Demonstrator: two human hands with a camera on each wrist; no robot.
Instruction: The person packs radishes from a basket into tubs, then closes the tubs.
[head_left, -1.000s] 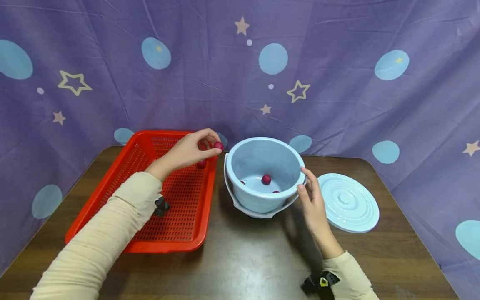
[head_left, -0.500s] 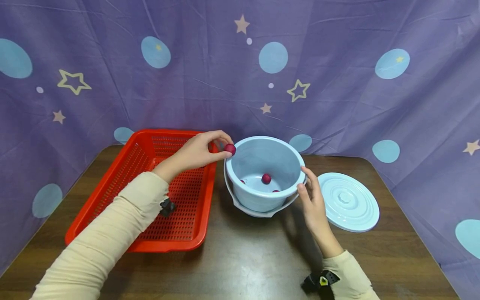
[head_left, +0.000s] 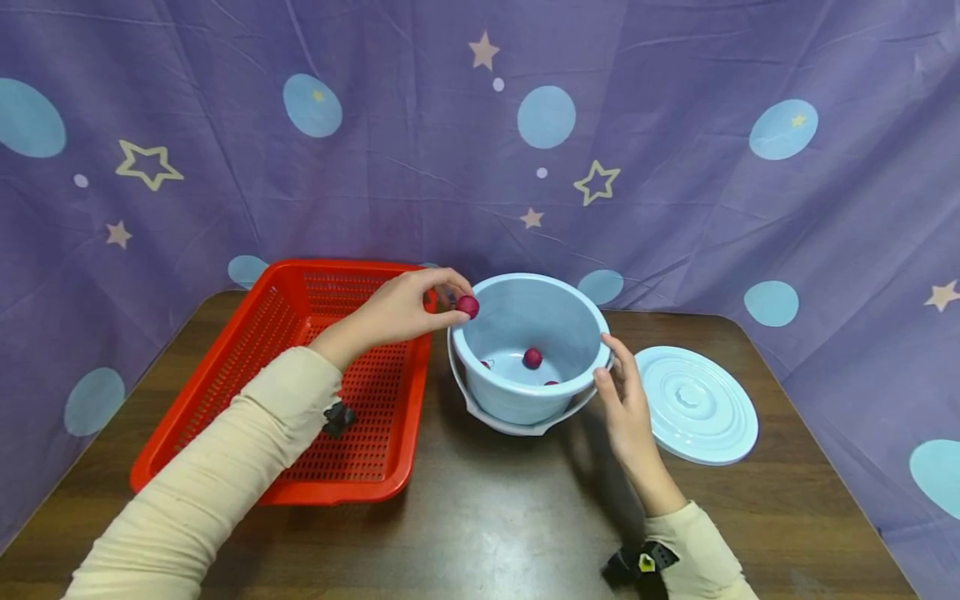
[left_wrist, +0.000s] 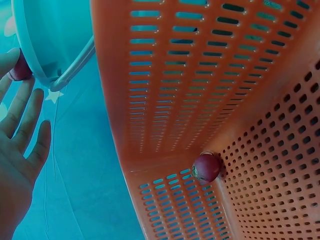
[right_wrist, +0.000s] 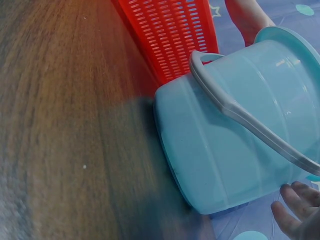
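Note:
My left hand (head_left: 401, 307) pinches a round dark red radish (head_left: 467, 307) between thumb and fingertips, at the left rim of a pale blue bucket (head_left: 517, 404). In the left wrist view, the held radish (left_wrist: 21, 69) is beside the bucket rim, and the other fingers are spread. The bucket stands upright with its handle lowered; a radish (head_left: 532, 358) lies on its floor, and others are partly hidden by the wall. My right hand (head_left: 628, 404) touches the bucket's right rim with its fingertips. In the right wrist view, its fingers (right_wrist: 295, 207) lie against the bucket's side.
A red perforated basket (head_left: 408, 433) stands left of the bucket. In the left wrist view, one radish (left_wrist: 206, 167) with a greenish top sits in its corner. A pale blue lid (head_left: 697, 404) lies right of the bucket on the wooden table (head_left: 480, 533). A purple curtain hangs behind.
My left hand has moved right with the radish, from above the basket's right edge to the bucket's left rim. My right hand and the bucket have stayed still.

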